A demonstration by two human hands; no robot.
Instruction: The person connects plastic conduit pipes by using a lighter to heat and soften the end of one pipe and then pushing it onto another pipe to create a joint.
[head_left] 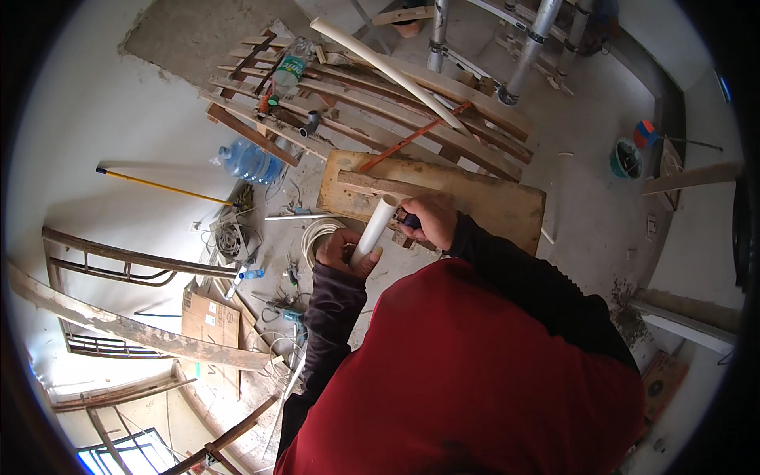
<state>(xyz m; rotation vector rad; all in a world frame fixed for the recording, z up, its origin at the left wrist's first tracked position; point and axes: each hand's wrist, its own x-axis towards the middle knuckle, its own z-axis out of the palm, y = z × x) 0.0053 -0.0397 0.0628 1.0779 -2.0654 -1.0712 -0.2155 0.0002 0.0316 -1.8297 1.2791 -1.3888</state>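
A short length of white plastic pipe (374,229) slants in front of my chest, its open end up and away from me. My left hand (342,250) is wrapped round its lower part. Close beside the pipe's upper end, my right hand (431,219) is closed on a small dark blue tool (408,219); its kind is mostly hidden by the fingers. Beyond both hands lies a worn yellowish board (507,207) with a wooden strip (378,184) along it.
Wooden slats (348,93) lie beyond the board, with a long white pipe (388,70), an orange-red bar (412,138) and a green-labelled bottle (288,73). At left are a large blue water bottle (252,161), coiled cable (314,237) and a cardboard box (210,321). Metal scaffold poles (532,51) stand far right.
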